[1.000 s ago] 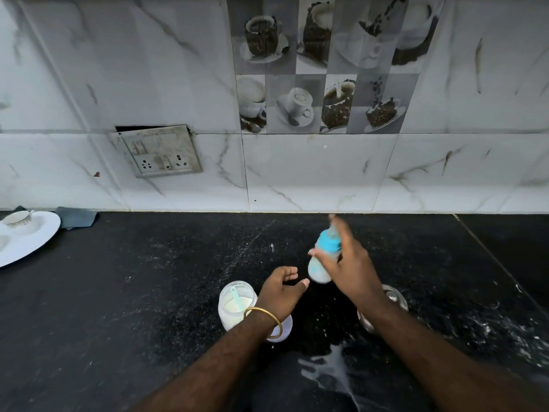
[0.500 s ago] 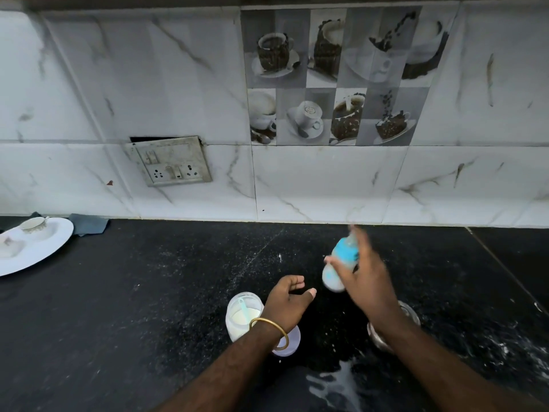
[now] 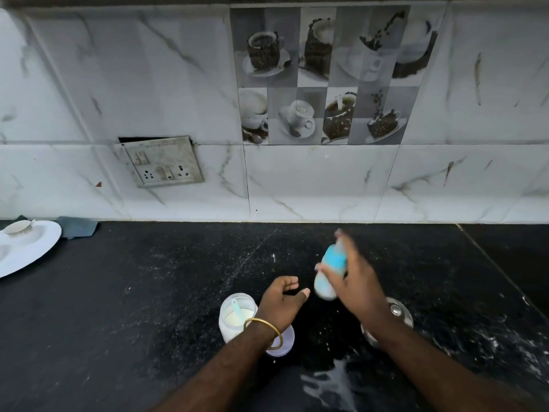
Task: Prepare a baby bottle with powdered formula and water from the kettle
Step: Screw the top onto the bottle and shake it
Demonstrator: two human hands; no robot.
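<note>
We hold the bottle [image 3: 328,273] over the counter [image 3: 148,292].
Right hand [image 3: 355,285] grips it, blurred; left hand [image 3: 280,304] hovers, fingers spread, beside the jar [image 3: 234,319].

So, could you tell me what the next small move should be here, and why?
Probably give the bottle a few more shakes. The right hand grips it tilted above the counter, blurred by motion, with its blue collar on and milky liquid inside. The left hand hangs open beside the open formula jar.
</note>
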